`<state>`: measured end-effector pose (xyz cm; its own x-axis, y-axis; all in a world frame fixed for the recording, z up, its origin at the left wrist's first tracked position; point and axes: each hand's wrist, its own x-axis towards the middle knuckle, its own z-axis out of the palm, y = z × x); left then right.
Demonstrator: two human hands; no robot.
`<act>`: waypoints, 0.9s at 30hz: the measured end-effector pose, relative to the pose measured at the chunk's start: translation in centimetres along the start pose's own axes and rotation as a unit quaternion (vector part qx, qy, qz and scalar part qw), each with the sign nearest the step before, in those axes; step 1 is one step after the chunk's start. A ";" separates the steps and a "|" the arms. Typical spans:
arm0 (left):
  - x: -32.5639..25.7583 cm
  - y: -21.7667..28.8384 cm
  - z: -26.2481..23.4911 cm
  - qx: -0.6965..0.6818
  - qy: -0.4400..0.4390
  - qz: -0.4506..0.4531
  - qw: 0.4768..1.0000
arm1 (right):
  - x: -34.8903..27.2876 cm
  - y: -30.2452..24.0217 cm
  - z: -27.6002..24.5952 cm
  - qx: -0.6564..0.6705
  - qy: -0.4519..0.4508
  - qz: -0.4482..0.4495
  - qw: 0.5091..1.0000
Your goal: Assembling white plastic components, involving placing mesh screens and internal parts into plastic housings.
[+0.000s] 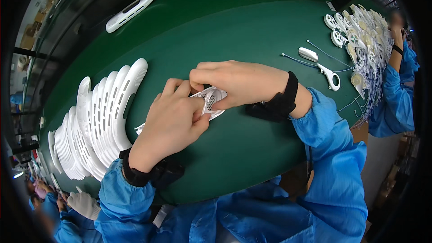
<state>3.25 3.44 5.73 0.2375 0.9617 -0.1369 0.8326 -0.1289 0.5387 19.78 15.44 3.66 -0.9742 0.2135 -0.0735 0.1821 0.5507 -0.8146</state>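
A white plastic housing (218, 95) with a perforated end is held just above the green table, between my two hands. My left hand (173, 116) closes on it from the left, its thumb and fingers pinching near the mesh. From the right, my right hand (245, 84) grips the same piece, with the thumb pressed on the inside of the perforated end. Another stretch of the housing shows past the left side of my left hand. Much of its middle is hidden under my fingers.
Left of my hands, curved slotted white housings (108, 114) stand nested in a row. One more shell (135, 12) lies far back. At right are piled white parts with wires (362, 40) and a loose ring-ended piece (330, 75). Co-workers' blue sleeves (392, 94) show at both sides.
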 end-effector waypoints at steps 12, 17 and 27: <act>-1.4 1.4 0.5 0.004 0.111 -0.068 0.991 | -0.2 0.4 0.5 -0.022 -0.005 0.009 1.000; -0.7 0.6 0.5 0.098 0.038 -0.072 0.992 | 0.1 1.7 0.4 -0.024 0.018 -0.024 0.999; -1.1 -0.4 0.5 0.119 0.044 -0.042 0.991 | 1.7 1.1 0.7 -0.055 0.056 -0.034 0.996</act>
<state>2.89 2.31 5.21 0.1271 0.9875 -0.0934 0.9441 -0.0915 0.3167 18.27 15.82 2.18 -0.9650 0.2576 0.0501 0.1351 0.6514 -0.7466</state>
